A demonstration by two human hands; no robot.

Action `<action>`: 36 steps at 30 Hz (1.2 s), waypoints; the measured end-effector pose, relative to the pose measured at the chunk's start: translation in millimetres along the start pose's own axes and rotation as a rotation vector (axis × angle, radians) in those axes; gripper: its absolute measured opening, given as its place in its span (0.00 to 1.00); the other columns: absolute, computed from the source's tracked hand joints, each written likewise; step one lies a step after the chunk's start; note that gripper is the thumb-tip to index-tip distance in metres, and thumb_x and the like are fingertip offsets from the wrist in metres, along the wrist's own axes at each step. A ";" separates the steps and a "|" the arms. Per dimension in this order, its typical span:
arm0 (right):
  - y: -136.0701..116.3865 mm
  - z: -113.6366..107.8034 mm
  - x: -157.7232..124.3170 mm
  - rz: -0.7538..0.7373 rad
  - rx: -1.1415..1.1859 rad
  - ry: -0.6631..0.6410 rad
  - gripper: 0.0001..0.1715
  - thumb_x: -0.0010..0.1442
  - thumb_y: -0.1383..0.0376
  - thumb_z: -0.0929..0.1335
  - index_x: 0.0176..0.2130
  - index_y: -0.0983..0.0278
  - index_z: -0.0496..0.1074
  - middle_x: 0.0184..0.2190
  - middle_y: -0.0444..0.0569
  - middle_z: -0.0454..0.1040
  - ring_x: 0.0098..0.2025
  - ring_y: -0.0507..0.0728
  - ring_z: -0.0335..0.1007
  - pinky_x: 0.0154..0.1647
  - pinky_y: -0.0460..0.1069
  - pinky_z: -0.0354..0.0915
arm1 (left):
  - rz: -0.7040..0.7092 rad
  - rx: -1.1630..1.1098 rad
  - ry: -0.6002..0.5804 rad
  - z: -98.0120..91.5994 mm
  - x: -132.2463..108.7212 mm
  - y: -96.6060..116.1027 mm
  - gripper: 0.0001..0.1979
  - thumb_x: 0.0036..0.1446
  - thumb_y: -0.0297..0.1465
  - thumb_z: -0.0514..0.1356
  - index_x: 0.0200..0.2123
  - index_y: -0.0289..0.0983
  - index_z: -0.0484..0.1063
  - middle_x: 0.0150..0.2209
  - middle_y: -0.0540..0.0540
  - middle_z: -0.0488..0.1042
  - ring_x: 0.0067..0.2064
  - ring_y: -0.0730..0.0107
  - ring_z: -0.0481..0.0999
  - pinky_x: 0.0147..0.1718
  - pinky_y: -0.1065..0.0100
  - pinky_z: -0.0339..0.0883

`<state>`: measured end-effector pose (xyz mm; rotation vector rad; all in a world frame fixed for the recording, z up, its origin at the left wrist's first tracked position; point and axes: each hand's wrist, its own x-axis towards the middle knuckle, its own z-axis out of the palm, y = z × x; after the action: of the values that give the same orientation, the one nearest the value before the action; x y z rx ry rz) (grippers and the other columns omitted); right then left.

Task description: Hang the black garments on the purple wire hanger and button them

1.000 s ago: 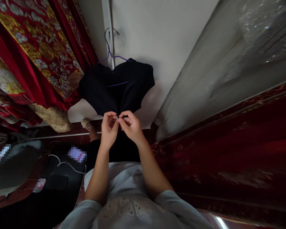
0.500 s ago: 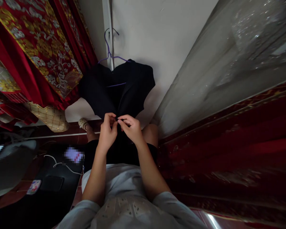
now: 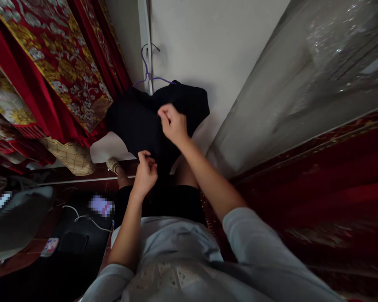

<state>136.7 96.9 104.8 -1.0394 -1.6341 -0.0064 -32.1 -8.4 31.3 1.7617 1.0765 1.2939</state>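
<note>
A dark garment [image 3: 135, 126], navy or black, hangs by its shoulders on a purple wire hanger [image 3: 159, 78] against the wall. At its lower middle, my left hand [image 3: 145, 174] is closed with curled fingers and thumb on the dark cloth. My right hand [image 3: 174, 126] is raised higher, in front of the garment's right half, its thumb and fingertips pinched together and slightly blurred. Whatever sits in that pinch is too small to make out. The cloth between both hands is too dark to show detail.
Red embroidered drapery [image 3: 72, 71] hangs at left. A black seat [image 3: 82, 260] bears a phone [image 3: 101, 205], a white cable [image 3: 77, 216] and a small patterned case [image 3: 49, 247]. Plastic-covered panels [image 3: 271, 113] line the right. My clog [image 3: 112, 164] is on the floor.
My right hand has moved up and away from my left hand, where both had met at the cloth. My left hand stays low. The garment's opening now looks covered over.
</note>
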 end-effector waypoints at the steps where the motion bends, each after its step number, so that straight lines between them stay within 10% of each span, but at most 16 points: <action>1: 4.9 -2.2 28.0 -0.050 -0.059 -0.008 0.19 0.76 0.54 0.58 0.46 0.62 0.71 0.35 0.48 0.76 0.37 0.54 0.74 0.43 0.48 0.64 | 0.001 -0.004 -0.021 2.3 -0.4 -5.0 0.24 0.56 0.16 0.58 0.51 0.40 0.56 0.32 0.53 0.71 0.32 0.69 0.74 0.35 0.70 0.64; 7: -5.4 -15.7 113.9 -0.221 -0.343 -0.155 0.21 0.77 0.53 0.57 0.47 0.65 0.70 0.34 0.51 0.77 0.40 0.59 0.76 0.48 0.52 0.67 | 0.073 0.053 -0.104 6.5 18.3 -12.0 0.24 0.54 0.17 0.61 0.52 0.39 0.61 0.28 0.54 0.69 0.26 0.68 0.70 0.30 0.70 0.60; 15: -11.7 -33.3 101.6 -0.261 -0.432 -0.168 0.17 0.76 0.54 0.59 0.48 0.62 0.69 0.35 0.52 0.78 0.38 0.60 0.76 0.46 0.54 0.68 | 0.405 -0.100 0.026 -46.0 166.9 85.4 0.21 0.56 0.18 0.67 0.51 0.37 0.71 0.34 0.51 0.72 0.40 0.68 0.75 0.51 0.67 0.66; 20: -7.5 -29.1 81.9 -0.230 -0.455 -0.207 0.20 0.77 0.57 0.56 0.51 0.68 0.68 0.40 0.56 0.79 0.41 0.62 0.78 0.49 0.55 0.68 | 0.519 0.014 0.031 -58.8 231.5 77.5 0.10 0.57 0.26 0.69 0.34 0.41 0.70 0.29 0.49 0.71 0.38 0.60 0.76 0.46 0.62 0.70; 29: -1.4 -16.9 65.8 -0.137 -0.496 -0.221 0.20 0.76 0.62 0.54 0.55 0.69 0.67 0.41 0.55 0.78 0.44 0.59 0.77 0.50 0.53 0.68 | 0.542 0.383 -0.209 -59.9 231.0 71.9 0.05 0.66 0.31 0.60 0.37 0.37 0.70 0.35 0.43 0.76 0.52 0.52 0.79 0.56 0.54 0.68; 36: -24.4 -5.6 70.4 -0.014 -0.614 -0.228 0.18 0.72 0.67 0.57 0.55 0.73 0.67 0.39 0.59 0.79 0.42 0.63 0.78 0.49 0.57 0.71 | 0.573 0.358 -0.047 -48.6 235.4 76.7 0.05 0.68 0.32 0.60 0.38 0.39 0.70 0.37 0.42 0.77 0.52 0.52 0.78 0.55 0.54 0.69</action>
<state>128.4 122.3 174.6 -1.5336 -1.8981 -0.4365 -24.6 175.7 203.7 2.4845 0.8401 1.4349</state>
